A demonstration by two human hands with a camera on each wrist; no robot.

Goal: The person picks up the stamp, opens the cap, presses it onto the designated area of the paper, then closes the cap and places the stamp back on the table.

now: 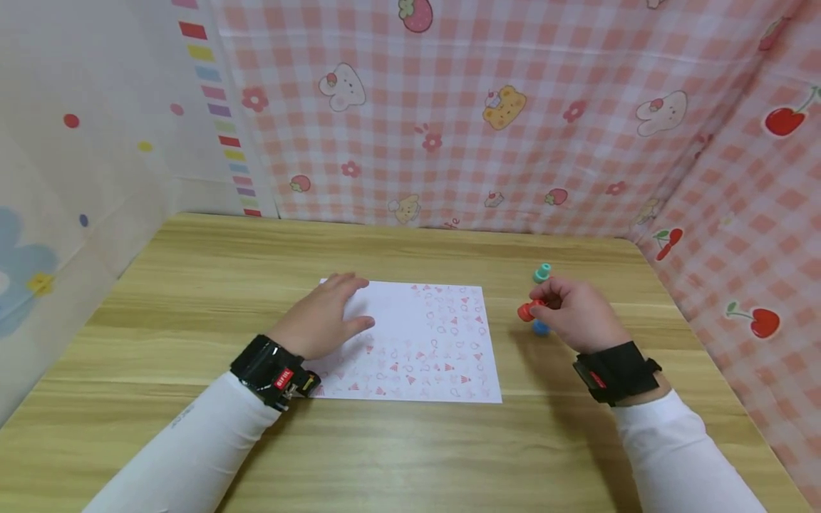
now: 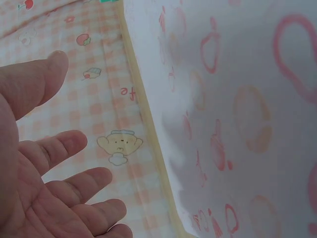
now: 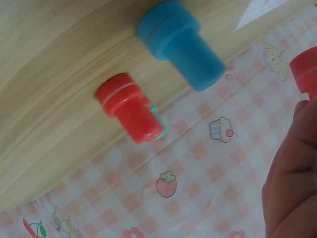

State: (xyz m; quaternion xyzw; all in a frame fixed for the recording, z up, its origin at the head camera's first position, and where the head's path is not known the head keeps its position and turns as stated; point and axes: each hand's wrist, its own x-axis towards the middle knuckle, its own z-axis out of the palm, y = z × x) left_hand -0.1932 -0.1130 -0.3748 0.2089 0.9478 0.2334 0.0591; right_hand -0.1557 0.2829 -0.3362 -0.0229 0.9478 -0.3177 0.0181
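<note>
My right hand (image 1: 582, 313) pinches a red toy stamp (image 1: 529, 310) between thumb and fingers, off the paper's right side. That stamp (image 3: 304, 69) also shows at the right edge of the right wrist view. Close by stand a blue stamp (image 1: 541, 328) and a green stamp (image 1: 541, 272). A second red stamp (image 3: 129, 106) is visible in the right wrist view, partly covering the green one. A white paper (image 1: 391, 306) bears rows of small reddish stamped prints. Over its left part is my left hand (image 1: 323, 317), holding nothing, its fingers spread and relaxed.
The wooden table (image 1: 398, 456) runs back to a pink checked cloth (image 1: 385, 128) hung behind it. Cloth also covers the right side, and a whitish cloth (image 1: 109, 157) hangs at the left. Both wrists wear black straps.
</note>
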